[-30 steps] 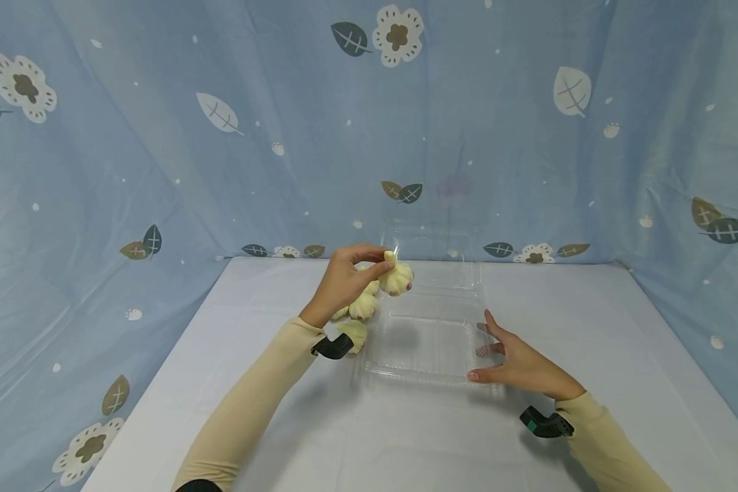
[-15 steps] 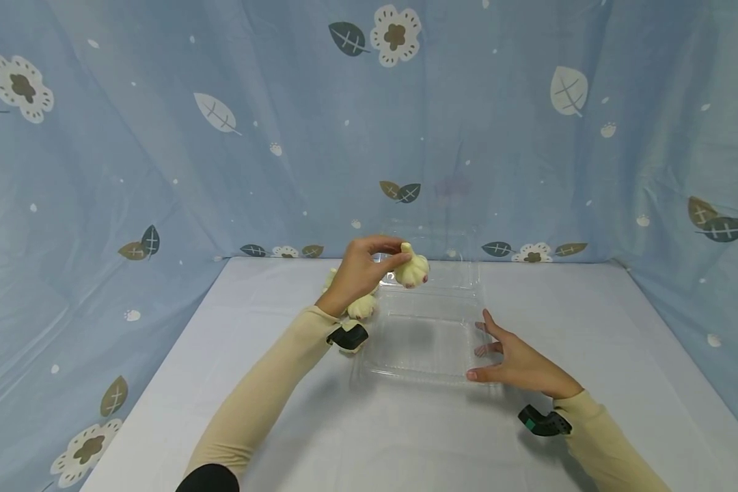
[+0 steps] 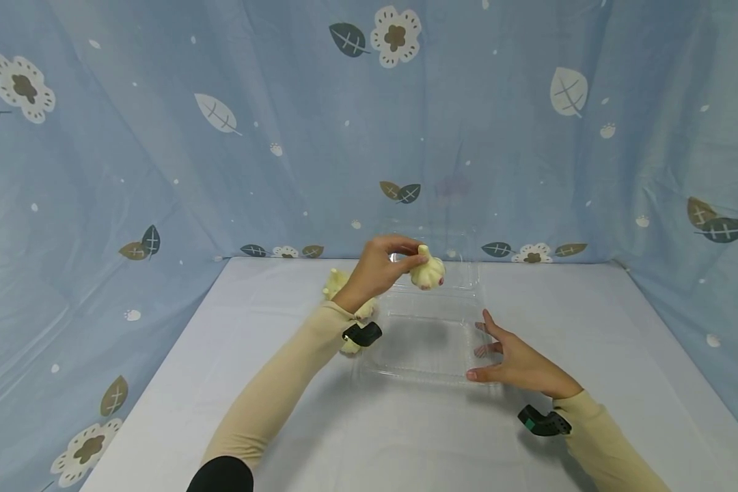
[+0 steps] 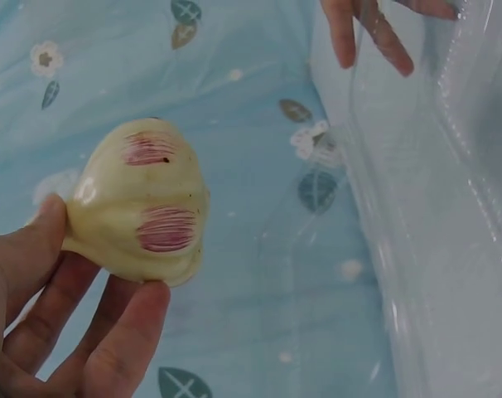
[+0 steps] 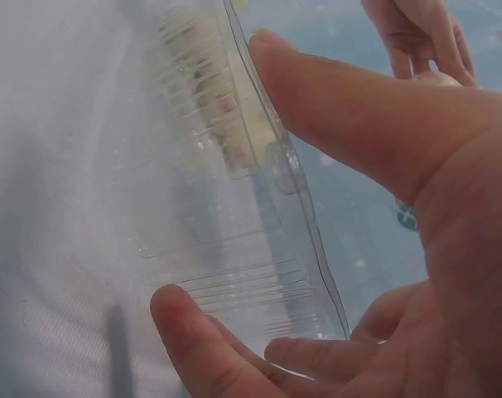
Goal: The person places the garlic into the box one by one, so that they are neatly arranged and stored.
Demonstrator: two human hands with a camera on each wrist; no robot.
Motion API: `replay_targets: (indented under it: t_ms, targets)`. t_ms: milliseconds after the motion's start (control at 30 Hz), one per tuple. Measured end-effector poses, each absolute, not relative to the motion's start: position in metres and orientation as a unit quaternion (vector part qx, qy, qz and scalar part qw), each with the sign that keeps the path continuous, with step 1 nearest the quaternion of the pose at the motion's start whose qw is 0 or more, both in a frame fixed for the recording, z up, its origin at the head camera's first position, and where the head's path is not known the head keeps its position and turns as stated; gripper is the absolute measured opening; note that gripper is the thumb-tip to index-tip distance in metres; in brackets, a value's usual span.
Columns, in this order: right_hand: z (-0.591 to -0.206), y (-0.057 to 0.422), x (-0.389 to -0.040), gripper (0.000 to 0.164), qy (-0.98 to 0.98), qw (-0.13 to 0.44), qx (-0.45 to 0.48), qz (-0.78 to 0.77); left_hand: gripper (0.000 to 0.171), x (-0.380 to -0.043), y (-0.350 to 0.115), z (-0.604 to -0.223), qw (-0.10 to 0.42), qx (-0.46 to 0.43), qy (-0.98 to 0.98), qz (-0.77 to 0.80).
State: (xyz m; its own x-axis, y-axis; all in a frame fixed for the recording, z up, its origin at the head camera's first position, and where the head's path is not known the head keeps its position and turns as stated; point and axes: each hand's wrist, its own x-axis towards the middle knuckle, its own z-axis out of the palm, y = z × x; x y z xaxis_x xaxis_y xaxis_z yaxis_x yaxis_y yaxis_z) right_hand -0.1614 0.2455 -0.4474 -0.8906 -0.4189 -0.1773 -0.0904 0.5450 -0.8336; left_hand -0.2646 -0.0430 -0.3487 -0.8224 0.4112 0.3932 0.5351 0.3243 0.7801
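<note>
My left hand [image 3: 378, 270] pinches a pale yellow garlic bulb [image 3: 428, 275] by its stem, above the back of a clear plastic clamshell box [image 3: 421, 373]. Close up in the left wrist view, the bulb [image 4: 143, 203] shows purple streaks, with thumb and fingers at its stem end. My right hand [image 3: 516, 362] is at the box's right side, fingers spread and thumb near the front corner. In the right wrist view, the thumb [image 5: 334, 104] lies along the clear rim, with other fingers lower by the ribbed wall. The box's lid [image 3: 462, 270] stands raised behind it.
More garlic bulbs [image 3: 335, 281] lie on the white tabletop [image 3: 430, 437] left of the box, partly hidden by the left wrist. A blue patterned curtain [image 3: 320, 137] rises behind the table and along both sides.
My left hand has carried the garlic bulb rightward, from over the box's left back corner to nearer its middle. The right hand has stayed at the box's side.
</note>
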Motion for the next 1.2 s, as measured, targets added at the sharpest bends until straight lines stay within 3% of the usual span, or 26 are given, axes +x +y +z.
replay_targets:
  t_ms: [1200]
  targets:
    - [-0.447, 0.244, -0.160, 0.129, 0.853, 0.188, -0.149, -0.464, 0.026, -0.279, 0.001, -0.381, 0.021, -0.329, -0.827, -0.456]
